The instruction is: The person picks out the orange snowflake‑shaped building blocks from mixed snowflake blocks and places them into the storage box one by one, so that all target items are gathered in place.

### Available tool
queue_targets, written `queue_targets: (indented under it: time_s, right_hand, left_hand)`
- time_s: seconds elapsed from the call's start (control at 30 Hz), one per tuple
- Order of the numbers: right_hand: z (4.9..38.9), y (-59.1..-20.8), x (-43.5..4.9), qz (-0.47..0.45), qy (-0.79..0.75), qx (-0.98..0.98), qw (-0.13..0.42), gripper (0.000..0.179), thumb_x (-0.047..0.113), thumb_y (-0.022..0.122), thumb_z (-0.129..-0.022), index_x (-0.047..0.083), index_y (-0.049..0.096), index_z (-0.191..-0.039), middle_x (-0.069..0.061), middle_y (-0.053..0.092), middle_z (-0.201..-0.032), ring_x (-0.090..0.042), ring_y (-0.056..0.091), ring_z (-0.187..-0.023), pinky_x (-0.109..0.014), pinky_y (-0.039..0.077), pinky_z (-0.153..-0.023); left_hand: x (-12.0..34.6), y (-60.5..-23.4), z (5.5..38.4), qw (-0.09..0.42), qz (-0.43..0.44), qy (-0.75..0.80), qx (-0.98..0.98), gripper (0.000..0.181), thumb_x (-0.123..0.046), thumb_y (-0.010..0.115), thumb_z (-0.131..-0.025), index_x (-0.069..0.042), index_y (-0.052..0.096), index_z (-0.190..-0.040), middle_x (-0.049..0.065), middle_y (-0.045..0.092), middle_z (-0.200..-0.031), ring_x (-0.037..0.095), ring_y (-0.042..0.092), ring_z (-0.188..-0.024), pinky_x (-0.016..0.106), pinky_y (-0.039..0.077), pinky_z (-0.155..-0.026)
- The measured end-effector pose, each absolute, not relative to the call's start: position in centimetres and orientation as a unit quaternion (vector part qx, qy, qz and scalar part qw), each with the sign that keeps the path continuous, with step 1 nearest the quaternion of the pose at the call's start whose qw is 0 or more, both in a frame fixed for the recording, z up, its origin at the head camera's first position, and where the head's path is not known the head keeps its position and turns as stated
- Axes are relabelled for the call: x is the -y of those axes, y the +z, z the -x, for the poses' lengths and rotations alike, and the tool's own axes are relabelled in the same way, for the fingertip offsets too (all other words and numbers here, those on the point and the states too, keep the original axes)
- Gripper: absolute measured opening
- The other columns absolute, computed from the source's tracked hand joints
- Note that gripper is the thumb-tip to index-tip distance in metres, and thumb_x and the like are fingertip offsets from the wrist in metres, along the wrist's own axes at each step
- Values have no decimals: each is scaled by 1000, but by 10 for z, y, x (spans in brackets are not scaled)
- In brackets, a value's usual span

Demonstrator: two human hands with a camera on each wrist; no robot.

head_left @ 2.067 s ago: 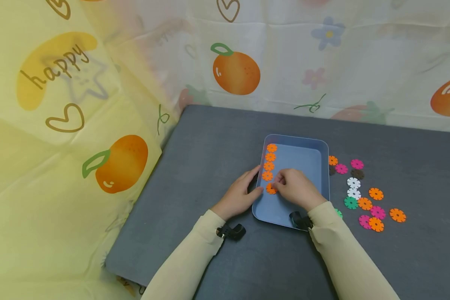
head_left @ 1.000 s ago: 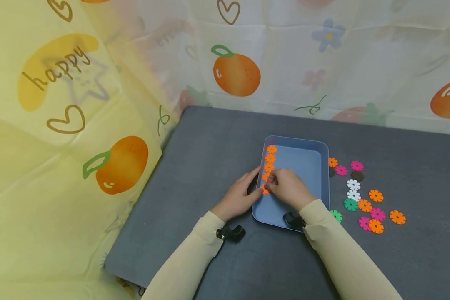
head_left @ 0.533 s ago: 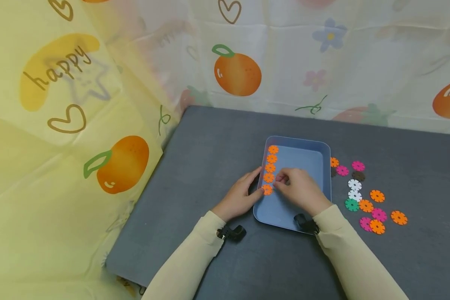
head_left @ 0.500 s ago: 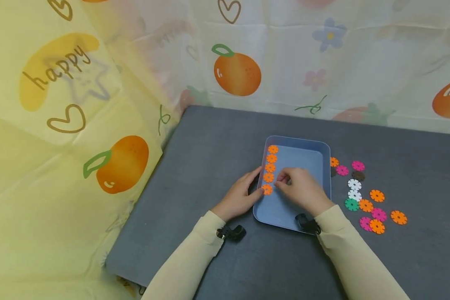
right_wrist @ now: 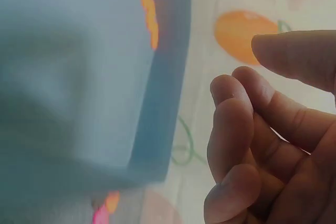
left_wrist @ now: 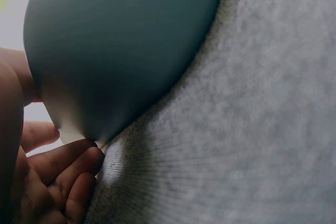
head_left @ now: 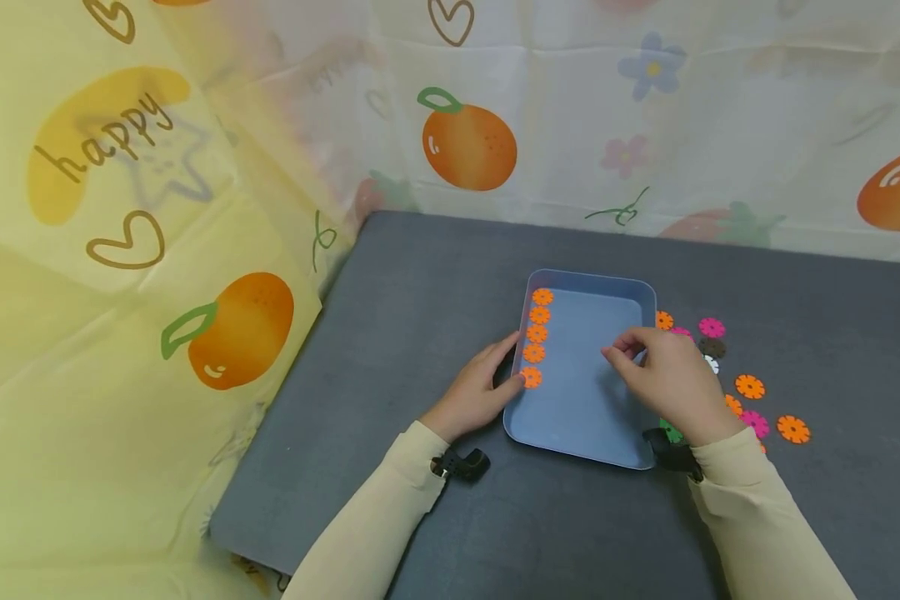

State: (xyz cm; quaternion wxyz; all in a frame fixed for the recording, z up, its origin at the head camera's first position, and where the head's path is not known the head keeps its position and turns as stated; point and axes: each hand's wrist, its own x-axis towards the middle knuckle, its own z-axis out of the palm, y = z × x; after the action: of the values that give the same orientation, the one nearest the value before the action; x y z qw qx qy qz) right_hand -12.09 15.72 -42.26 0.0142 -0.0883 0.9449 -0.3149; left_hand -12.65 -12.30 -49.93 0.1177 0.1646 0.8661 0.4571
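Observation:
A blue tray [head_left: 585, 417] lies on the table with several orange notched plastic discs [head_left: 537, 333] in a column along its left wall. My left hand [head_left: 474, 390] holds that wall, thumb over the rim beside the nearest disc and fingers along the outside. From the left wrist, the fingers [left_wrist: 68, 177] show at the tray's underside edge [left_wrist: 126, 66]. Above the tray's right side is my right hand [head_left: 663, 375], its fingers loosely bent. In the right wrist view a gap separates thumb [right_wrist: 294, 59] from fingertips [right_wrist: 228, 90], with nothing between them.
Right of the tray lie loose discs: orange ones [head_left: 793, 429], pink ones [head_left: 712, 327], a brown one [head_left: 712, 348], white and green ones, partly hidden by the right hand. A printed cloth [head_left: 555, 108] hangs behind the grey table [head_left: 420, 275].
My right hand has set the nearest orange disc against the tray's left wall, let go, and moved right toward the loose discs. The left hand has stayed at the tray.

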Motion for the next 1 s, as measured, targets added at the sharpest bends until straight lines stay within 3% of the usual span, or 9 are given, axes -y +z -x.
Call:
queue_targets:
  time_s: [0.43, 0.7, 1.0]
  right_hand:
    - [108, -435, -214, 19, -306, -952, 16, 33, 35, 66, -104, 3, 74, -103, -8, 71, -84, -21, 61, -71, -33, 46, -56]
    - [103, -441, -250, -29, -293, -953, 73, 48, 39, 63, -105, -7, 68, -116, -17, 72, -92, -20, 62, -66, -35, 48, -55]
    - [93, -455, -273, -53, -278, -953, 113, 45, 33, 70, -101, -10, 68, -116, -19, 73, -94, -29, 63, -79, -33, 48, -58]
  left_hand:
    - [123, -500, 127, 118, -164, 454, -868, 70, -30, 60, -105, -22, 31, -167, 8, 42, -165, 24, 39, -152, 47, 33, -124]
    - [124, -501, 126, 120, -160, 451, -870, 69, -30, 60, -105, -22, 31, -167, 7, 41, -166, 24, 39, -152, 47, 33, -124]
    - [124, -502, 128, 122, -157, 450, -871, 70, -33, 60, -105, -23, 31, -168, 5, 41, -166, 22, 39, -152, 47, 34, -124]
